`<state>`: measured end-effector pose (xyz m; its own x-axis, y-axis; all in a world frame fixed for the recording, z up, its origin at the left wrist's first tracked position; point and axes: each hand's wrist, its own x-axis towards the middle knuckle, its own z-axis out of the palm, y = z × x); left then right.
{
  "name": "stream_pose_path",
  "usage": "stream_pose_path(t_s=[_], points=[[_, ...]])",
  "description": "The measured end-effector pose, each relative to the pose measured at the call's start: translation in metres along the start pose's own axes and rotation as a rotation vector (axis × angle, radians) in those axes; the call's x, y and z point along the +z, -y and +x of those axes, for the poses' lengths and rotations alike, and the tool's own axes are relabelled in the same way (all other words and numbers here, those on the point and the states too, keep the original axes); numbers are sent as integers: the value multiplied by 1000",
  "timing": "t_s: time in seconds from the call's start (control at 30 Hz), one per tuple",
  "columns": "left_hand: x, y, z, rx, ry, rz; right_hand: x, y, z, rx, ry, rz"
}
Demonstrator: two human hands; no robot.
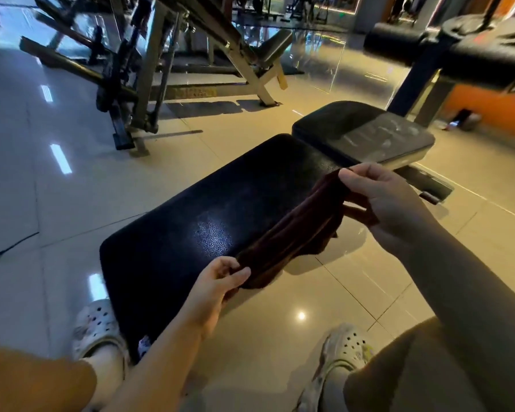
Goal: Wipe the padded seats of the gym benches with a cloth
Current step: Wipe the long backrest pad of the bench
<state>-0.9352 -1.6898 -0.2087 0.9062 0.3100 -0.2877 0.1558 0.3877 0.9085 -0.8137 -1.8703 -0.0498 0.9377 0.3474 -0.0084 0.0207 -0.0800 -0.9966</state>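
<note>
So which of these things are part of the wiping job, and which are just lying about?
Job: cloth, held stretched between left hand and right hand; long pad; smudged seat pad.

Lying about: weight rack, roller pads, small item by the orange wall.

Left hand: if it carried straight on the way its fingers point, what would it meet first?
Probably the long black bench pad. The left hand pinches one end of the dark red cloth, fingers aimed up-right along the pad's near edge; depth is unclear.
</note>
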Motion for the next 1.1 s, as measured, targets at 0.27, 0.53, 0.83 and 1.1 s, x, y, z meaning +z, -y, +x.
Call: stream_pose_path(t_s=[0.27, 0.53, 0.83, 1.1], points=[[-8, -12, -1, 50, 52, -9, 3, -6, 29, 12, 1, -168], [-10, -42, 19, 35, -249, -50, -15, -11, 60, 64, 0, -280], [-13, -115, 28, -158, 69, 530, -22, -14, 71, 47, 103, -472], [-4, -147, 5, -169, 107, 1295, -22, -10, 61, 98, 350, -642]])
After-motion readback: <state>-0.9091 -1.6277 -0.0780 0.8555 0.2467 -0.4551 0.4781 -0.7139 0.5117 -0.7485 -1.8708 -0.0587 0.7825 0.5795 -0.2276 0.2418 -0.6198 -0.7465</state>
